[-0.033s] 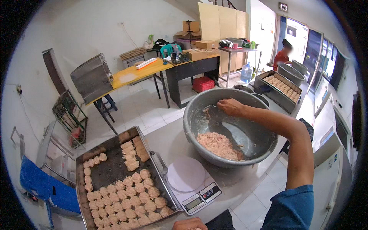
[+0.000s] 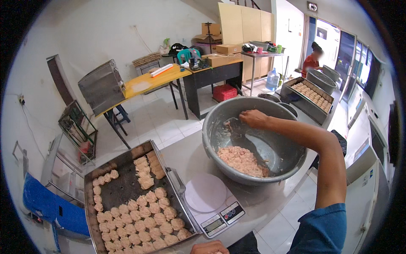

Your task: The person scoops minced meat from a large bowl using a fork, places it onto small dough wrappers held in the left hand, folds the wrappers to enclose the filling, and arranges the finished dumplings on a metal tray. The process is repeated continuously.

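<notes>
A large grey basin (image 2: 210, 142) stands on the table, with a mound of pale pink minced meat mixture (image 2: 239, 161) at its near left. My right hand (image 2: 254, 119) reaches inside against the far wall, its fingers curled together; what they hold, if anything, is hidden. Smears of mixture cling to the wall beside it. At the bottom edge my left hand (image 2: 209, 247) shows only in part, fingers bent round, with a pale bit at its lower side. Left of the basin lies a metal tray (image 2: 119, 189) holding rows of shaped meat lumps (image 2: 146, 221).
A kitchen scale (image 2: 206, 192) with a round white plate sits between tray and basin. A second filled tray (image 2: 308, 98) and more basins (image 2: 320, 81) stand at far right, near a person in red (image 2: 311, 63). A yellow table (image 2: 146, 82) stands across the tiled floor.
</notes>
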